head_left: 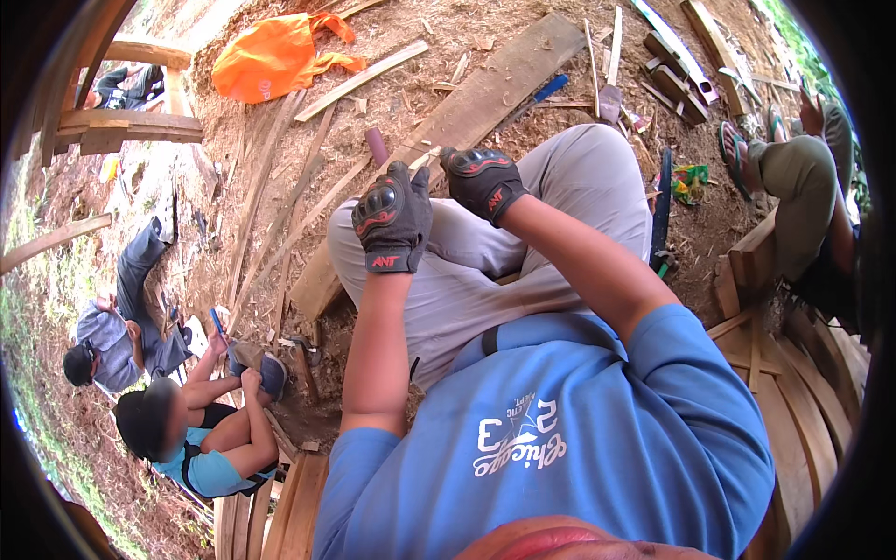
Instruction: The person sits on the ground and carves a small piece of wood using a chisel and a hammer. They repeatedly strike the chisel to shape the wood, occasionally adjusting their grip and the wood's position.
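Work status: the pale piece (pixel 427 159), apparently wood, is in hand, above the long plank (pixel 504 82) and short of its far end. Left hand (pixel 393 217): gloved, fingers narrow, tips closed on the near end of the piece. Right hand (pixel 483 181): gloved, fingers curled, apparently gripping the other end; the exact contact is hidden. Judged from this position, handling of the piece is in progress and it has not been set down. No finished result is visible; the amount of work remaining cannot be determined.

Surface: the plank slants away from the seated person's legs (pixel 597 187). A brown cylinder (pixel 376 147) lies just beside its left edge; a blue-handled tool (pixel 551 88) lies near its right edge. The ground (pixel 448 42) is littered with wood shavings and offcuts. A dark blade (pixel 664 187) lies to the right of the legs.

Room: open-air site. One co-worker (pixel 219 453) sits to the left, another (pixel 803 177) to the right. Farther out are an orange bag (pixel 266 61), left of the plank's far end, and a wooden frame (pixel 131 121).
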Available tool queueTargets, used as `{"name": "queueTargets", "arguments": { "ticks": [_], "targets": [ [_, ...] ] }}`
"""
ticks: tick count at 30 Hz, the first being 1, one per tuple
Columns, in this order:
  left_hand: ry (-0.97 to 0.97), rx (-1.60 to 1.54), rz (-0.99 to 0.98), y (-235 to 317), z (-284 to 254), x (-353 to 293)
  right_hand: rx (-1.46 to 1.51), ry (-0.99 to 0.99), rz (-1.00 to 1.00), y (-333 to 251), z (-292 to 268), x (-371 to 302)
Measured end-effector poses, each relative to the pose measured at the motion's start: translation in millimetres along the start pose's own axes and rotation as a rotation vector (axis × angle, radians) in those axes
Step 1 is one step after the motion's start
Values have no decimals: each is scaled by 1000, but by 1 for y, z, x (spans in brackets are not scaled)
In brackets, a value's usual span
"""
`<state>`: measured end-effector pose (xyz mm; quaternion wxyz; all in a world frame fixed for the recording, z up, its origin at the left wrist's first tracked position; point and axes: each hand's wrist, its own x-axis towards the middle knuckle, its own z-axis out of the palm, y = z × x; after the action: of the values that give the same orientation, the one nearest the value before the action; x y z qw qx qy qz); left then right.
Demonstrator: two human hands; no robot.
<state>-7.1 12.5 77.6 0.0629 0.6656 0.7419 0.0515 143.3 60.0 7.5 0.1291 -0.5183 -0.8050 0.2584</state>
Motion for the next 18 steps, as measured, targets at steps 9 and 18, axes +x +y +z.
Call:
{"name": "queueTargets", "arguments": {
  "ticks": [9, 18],
  "targets": [
    [-163, -24, -125, -7, -11, 5, 53, 5, -98, -17, -14, -2],
    [-33, -20, -51, -17, 5, -9, 3, 6, -130, -18, -13, -13]
  ]
}}
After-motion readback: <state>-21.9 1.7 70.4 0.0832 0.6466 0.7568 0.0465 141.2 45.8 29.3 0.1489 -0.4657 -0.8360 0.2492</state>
